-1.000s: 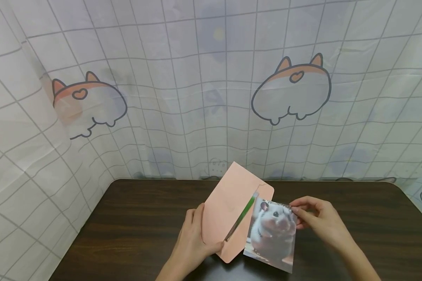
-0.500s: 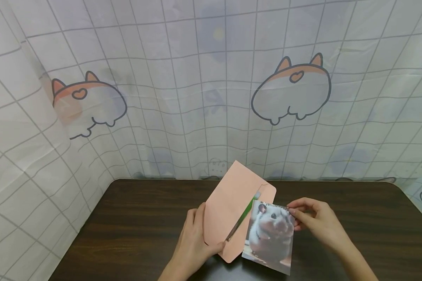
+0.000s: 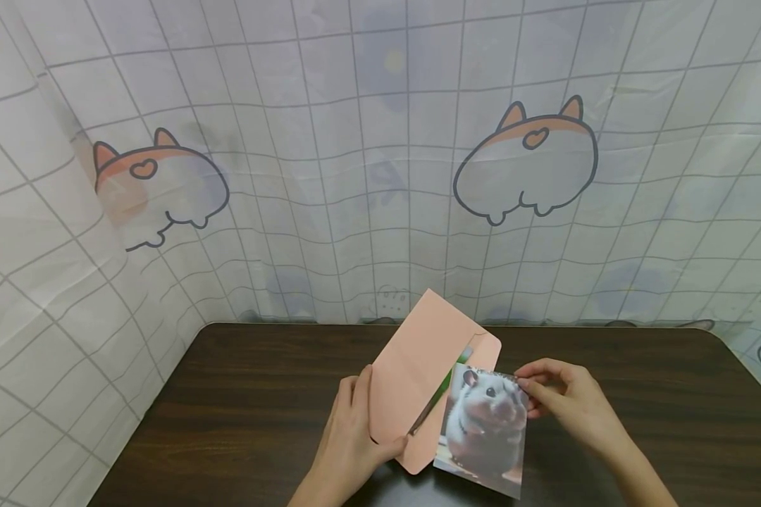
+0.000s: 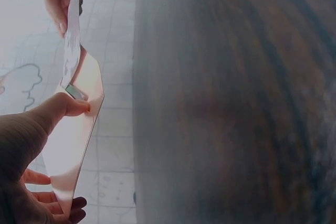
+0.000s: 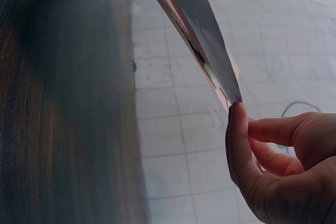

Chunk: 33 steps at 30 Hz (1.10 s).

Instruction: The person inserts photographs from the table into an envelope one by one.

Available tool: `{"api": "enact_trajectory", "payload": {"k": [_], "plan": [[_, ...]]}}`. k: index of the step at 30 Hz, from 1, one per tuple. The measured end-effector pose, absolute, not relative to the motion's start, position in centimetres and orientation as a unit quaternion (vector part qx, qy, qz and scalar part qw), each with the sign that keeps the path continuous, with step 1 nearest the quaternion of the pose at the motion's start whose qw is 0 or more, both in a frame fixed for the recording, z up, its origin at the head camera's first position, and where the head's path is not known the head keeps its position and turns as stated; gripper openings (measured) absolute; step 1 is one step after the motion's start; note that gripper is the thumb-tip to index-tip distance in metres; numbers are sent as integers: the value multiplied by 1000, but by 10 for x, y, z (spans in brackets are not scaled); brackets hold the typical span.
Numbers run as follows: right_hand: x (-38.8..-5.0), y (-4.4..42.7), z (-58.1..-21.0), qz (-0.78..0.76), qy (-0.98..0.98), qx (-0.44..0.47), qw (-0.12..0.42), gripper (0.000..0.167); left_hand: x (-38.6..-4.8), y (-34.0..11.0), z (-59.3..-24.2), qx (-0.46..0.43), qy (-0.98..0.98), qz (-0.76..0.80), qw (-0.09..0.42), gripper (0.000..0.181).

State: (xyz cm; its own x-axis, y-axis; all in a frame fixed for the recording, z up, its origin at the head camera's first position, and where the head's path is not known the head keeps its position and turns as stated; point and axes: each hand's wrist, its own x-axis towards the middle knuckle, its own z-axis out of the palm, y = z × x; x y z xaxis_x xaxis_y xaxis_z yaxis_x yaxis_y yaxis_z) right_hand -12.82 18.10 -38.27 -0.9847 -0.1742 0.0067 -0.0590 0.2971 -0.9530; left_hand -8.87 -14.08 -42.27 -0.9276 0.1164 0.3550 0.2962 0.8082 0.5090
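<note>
My left hand grips a pink envelope by its lower left side, thumb in front and fingers behind. The envelope is tilted, its flap side facing right, and a strip of something green shows in its opening. With thumb and fingertips, my right hand pinches the upper right corner of a card printed with a white hamster. That card overlaps the envelope's right side and covers part of the opening. In the left wrist view the thumb presses near the envelope's mouth. From the right wrist, the card's plain back shows.
Below the hands lies a dark wood-grain table. Behind it and along the left hangs a white gridded curtain with corgi prints, meeting the table's back edge.
The card in my right hand has shifted slightly left and down, covering more of the green strip. My left hand and the envelope have drifted a little to the right.
</note>
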Motion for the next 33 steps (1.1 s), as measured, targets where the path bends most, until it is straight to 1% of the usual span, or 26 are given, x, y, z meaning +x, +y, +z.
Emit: {"api": "enact_trajectory", "payload": {"k": [11, 20, 33], "plan": [[-127, 177, -385, -588, 805, -62, 42, 21, -88, -139, -421, -107, -938, -298, 142, 109], [-126, 171, -386, -601, 798, -49, 18, 20, -87, -138, -422, -108, -936, -297, 152, 107], [-125, 161, -387, -620, 784, -19, -15, 20, -86, -137, -421, -107, -937, -308, 123, 108]]}}
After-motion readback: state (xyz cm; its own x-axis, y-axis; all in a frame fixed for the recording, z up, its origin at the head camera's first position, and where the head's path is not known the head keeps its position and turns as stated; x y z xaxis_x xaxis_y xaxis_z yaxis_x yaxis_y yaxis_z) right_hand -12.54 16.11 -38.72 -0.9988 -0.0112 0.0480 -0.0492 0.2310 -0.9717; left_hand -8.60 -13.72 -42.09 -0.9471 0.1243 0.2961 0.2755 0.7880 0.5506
